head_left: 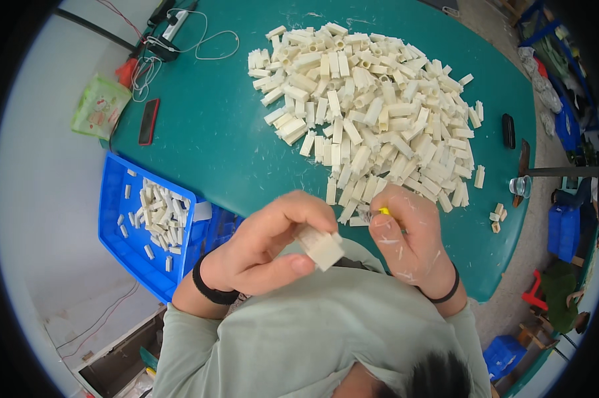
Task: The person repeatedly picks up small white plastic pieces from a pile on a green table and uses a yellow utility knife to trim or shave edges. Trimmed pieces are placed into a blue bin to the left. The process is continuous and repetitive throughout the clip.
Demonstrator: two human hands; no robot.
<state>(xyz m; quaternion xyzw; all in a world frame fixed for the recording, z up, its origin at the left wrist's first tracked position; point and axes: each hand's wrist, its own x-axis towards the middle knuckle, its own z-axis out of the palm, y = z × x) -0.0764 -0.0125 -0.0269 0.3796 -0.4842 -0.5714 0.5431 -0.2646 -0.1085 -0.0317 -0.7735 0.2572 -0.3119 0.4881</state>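
Between the thumb and fingers of my left hand [273, 242] is a cream rectangular plastic piece [323, 248], held in front of my chest. My right hand [412, 239] is closed around a small tool with a yellow part [384, 211]; most of it is hidden in the fist, so its kind does not show. White shavings cling to the fingers of that hand. The two hands are a short way apart. Beyond them a large heap of similar cream hollow pieces [372, 109] covers the middle of the green table [206, 142].
A blue bin [124, 252] with finished-looking cream pieces [159, 215] stands at the left. Also on the table are a phone [149, 122], a power strip [175, 25] with cables, a black case [508, 131], a glass [520, 186] and several loose pieces [497, 215].
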